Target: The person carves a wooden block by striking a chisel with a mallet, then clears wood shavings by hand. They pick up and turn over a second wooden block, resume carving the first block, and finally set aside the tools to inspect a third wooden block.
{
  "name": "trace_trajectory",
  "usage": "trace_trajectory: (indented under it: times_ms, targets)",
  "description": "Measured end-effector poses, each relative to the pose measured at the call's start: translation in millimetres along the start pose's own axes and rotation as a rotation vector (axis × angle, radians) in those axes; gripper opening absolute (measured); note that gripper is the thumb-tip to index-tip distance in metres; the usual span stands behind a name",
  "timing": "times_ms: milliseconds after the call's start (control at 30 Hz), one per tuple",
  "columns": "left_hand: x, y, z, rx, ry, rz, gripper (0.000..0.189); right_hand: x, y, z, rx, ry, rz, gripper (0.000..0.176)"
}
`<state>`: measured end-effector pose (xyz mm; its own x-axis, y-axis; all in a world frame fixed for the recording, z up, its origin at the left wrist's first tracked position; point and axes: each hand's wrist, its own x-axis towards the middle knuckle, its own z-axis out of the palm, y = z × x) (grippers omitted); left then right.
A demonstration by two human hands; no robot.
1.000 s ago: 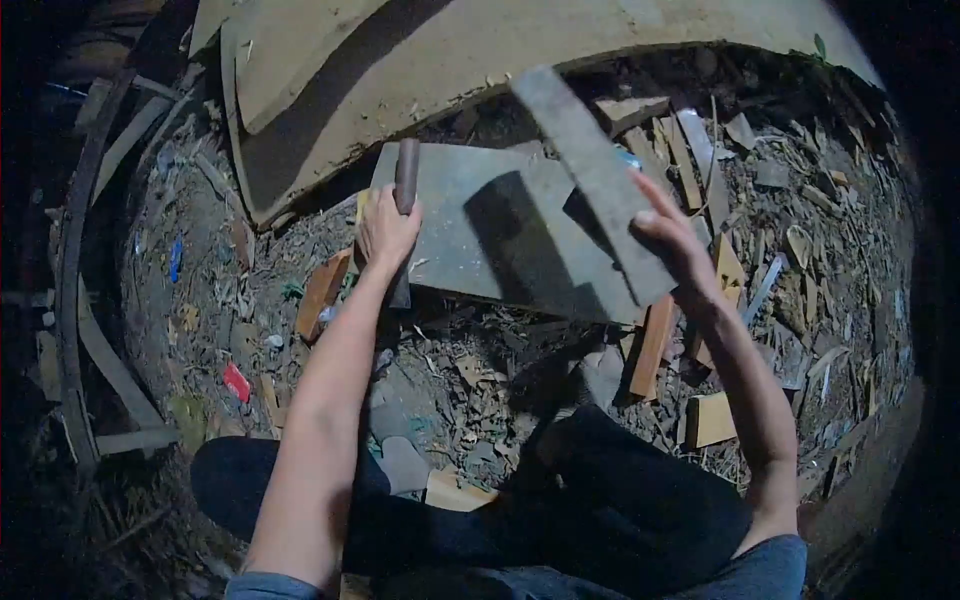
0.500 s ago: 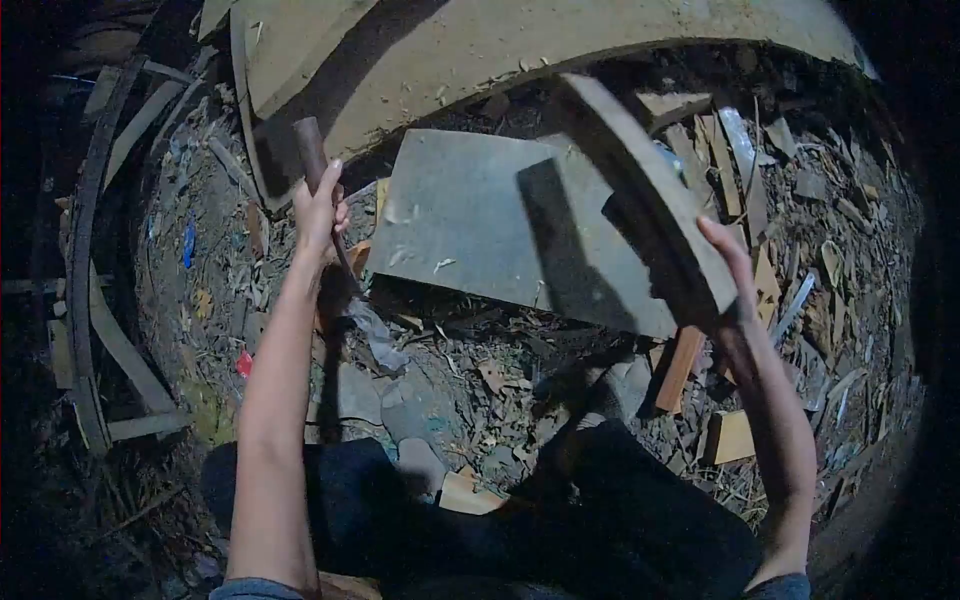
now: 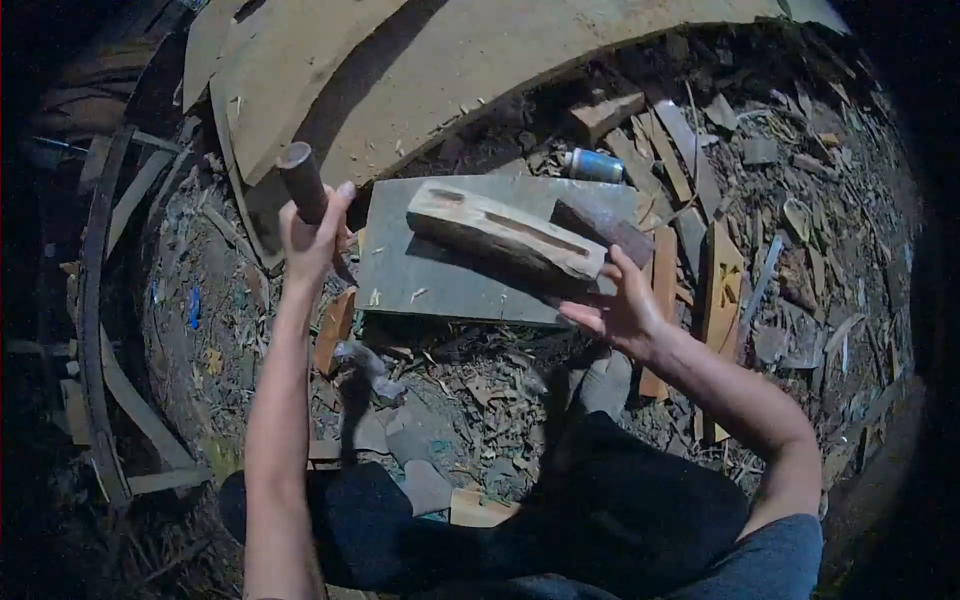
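Observation:
My left hand [image 3: 315,235] is closed around the dark round handle of a chisel [image 3: 302,180], held upright left of a flat board [image 3: 400,265]. The chisel's lower part is mostly hidden behind my hand. On the board lies a pale wooden block [image 3: 510,232], its slotted face up, with one short hole and one long groove. My right hand [image 3: 632,310] is at the block's right end, fingers spread, the upper digit touching or almost touching that end. A dark brown wooden piece [image 3: 600,228] sits just behind the block.
A blue can [image 3: 595,165] lies behind the board. A large curved slab [image 3: 480,60] spans the far side. Wood offcuts, including a carved strip [image 3: 722,285], litter the ground at right. A wooden frame [image 3: 95,330] stands at left. My feet [image 3: 607,383] are in front of the board.
The block has come down from a raised, steep position onto the board and turned slotted face up. My right hand has moved left and its fingers have spread. The chisel has tilted slightly.

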<state>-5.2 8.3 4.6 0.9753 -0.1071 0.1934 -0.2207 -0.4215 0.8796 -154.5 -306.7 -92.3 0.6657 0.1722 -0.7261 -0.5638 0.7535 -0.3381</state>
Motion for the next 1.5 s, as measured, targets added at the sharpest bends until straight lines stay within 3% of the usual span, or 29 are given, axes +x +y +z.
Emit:
trace_trajectory:
  times_ms: [33, 67, 133, 167, 200, 267, 300, 333, 400, 467, 533, 567, 600, 667, 733, 800, 833, 933, 967, 1033, 1133, 1267, 1367, 1500]
  targets:
    - [-0.2, 5.7, 2.7, -0.014, -0.001, 0.014, 0.029, -10.0, 1.0, -0.9, -0.175, 0.008, -0.058, 0.063]
    - [-0.5, 8.0, 5.2, -0.013, -0.012, 0.018, 0.029, -11.7, 1.2, -4.0, -0.165, 0.011, -0.062, 0.063]
    - [-1.7, 14.4, 9.1, 0.031, -0.033, 0.044, 0.028, -11.7, -0.2, -10.9, -0.760, -0.122, -0.292, 0.059]
    - [-1.5, 15.7, 11.9, 0.033, -0.044, 0.054, 0.028, 8.4, 6.2, -29.0, -1.129, -0.003, -0.414, 0.055]
    - [-1.1, 16.5, 14.9, 0.037, -0.063, 0.067, 0.027, 11.1, 6.6, -30.7, -1.116, 0.003, -0.425, 0.055]
    - [0.3, 21.4, 18.3, 0.049, -0.088, 0.089, 0.027, 15.0, 5.6, -31.3, -1.696, 0.047, -1.188, 0.053]
    - [-0.5, 25.7, 21.2, 0.034, -0.077, 0.098, 0.027, 16.0, 0.5, -25.2, -1.737, 0.047, -1.319, 0.062]
    - [-0.4, 30.0, 24.9, 0.020, -0.066, 0.106, 0.027, 22.9, -4.7, -21.6, -1.729, 0.054, -1.322, 0.062]
    - [-1.2, 42.7, 32.6, 0.021, -0.026, 0.148, 0.026, 49.6, -9.7, -21.7, -1.910, 0.071, -1.722, 0.070]
    - [-2.0, 48.2, 36.9, 0.020, 0.022, 0.188, 0.025, 75.1, -8.4, -29.2, -1.915, 0.041, -1.719, 0.080]
    - [0.5, 51.0, 42.2, -0.225, 0.151, 0.159, 0.023, 71.5, -9.4, -17.9, -2.029, -0.008, -1.347, 0.076]
    - [2.3, 54.8, 45.3, -0.419, 0.176, 0.087, 0.023, 65.8, -7.5, -11.9, -1.978, -0.025, -1.354, 0.080]
    - [4.0, 61.7, 49.7, -0.414, 0.172, 0.089, 0.023, 58.2, -0.4, -2.1, -1.984, -0.007, -1.252, 0.082]
    - [6.7, 74.1, 59.3, -0.537, 0.413, 0.014, 0.024, 60.7, 20.8, 6.6, -1.886, 0.032, -1.239, 0.080]
    - [9.6, 76.5, 65.9, -0.573, 0.434, 0.015, 0.024, 62.6, 25.7, 10.1, -1.901, 0.036, -1.182, 0.073]
    - [10.8, 79.1, 79.1, -0.602, 0.564, 0.000, 0.027, 67.6, 21.3, 9.7, -1.723, -0.063, -1.164, 0.062]
    - [5.7, 85.6, 89.1, -0.614, 0.605, -0.043, 0.031, 60.4, 11.2, 8.7, -1.739, -0.042, -1.238, 0.056]
    - [4.4, 70.3, 98.4, -0.665, 0.582, -0.135, 0.032, 63.3, -16.4, -16.5, -1.767, 0.259, -1.675, 0.062]
    - [3.0, 68.0, 103.6, -0.714, 0.604, -0.181, 0.033, 69.2, -23.9, -28.3, -1.765, 0.256, -1.671, 0.062]
    - [-1.4, 65.9, 117.7, -0.677, 0.664, -0.208, 0.038, 84.7, -29.8, -51.7, -1.869, 0.504, -1.680, 0.062]
    - [-5.7, 59.6, 133.2, -0.575, 0.761, -0.268, 0.045, 94.2, -29.6, -67.1, -1.972, 0.541, -1.611, 0.064]
    - [-8.1, 45.1, 146.4, -0.626, 0.836, -0.340, 0.046, 96.8, -29.4, -71.8, -1.924, 0.531, -1.672, 0.066]
    - [-18.5, 26.2, 144.1, -0.595, 0.886, -0.234, 0.044, 85.6, -31.6, -70.4, -1.935, 0.474, -1.595, 0.067]
    - [-43.4, 21.7, 130.6, -0.099, 0.615, 0.167, 0.055, 85.6, -32.5, -71.9, -1.946, 0.442, -1.550, 0.068]
